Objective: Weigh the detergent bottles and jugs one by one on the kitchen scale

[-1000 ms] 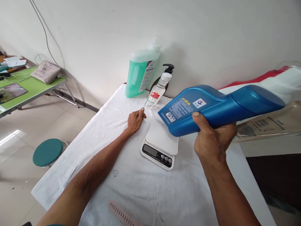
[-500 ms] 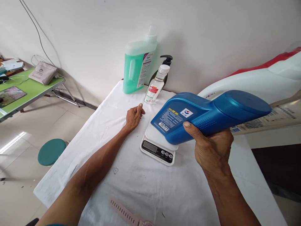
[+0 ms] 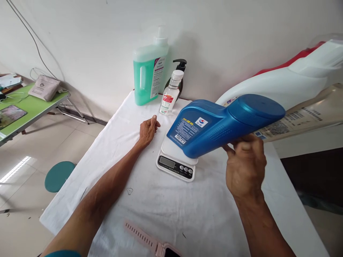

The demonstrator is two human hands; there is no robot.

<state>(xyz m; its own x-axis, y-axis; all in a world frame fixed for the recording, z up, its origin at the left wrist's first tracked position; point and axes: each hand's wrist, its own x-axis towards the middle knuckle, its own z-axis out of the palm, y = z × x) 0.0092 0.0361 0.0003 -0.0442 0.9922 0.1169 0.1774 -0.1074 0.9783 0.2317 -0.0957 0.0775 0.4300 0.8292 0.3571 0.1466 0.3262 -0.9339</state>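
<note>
Beyond the left hand [image 3: 148,131], a translucent bottle [image 3: 143,80] holds green liquid nearly to its shoulder. Nearer that hand stands a clear bottle [image 3: 169,99], white-capped, with a red-and-white label; I can't tell how full it is. A dark pump bottle [image 3: 182,64] peeks out behind it. Between the hands, the blue bottle [image 3: 205,126] sits on a white scale [image 3: 176,167], opaque and glossy, dotted along its neck, with yellow lettering and a barcode. The left hand lies loosely curled; the right hand [image 3: 245,166] has bent fingers against the blue neck, but I can't tell whether they grip.
</note>
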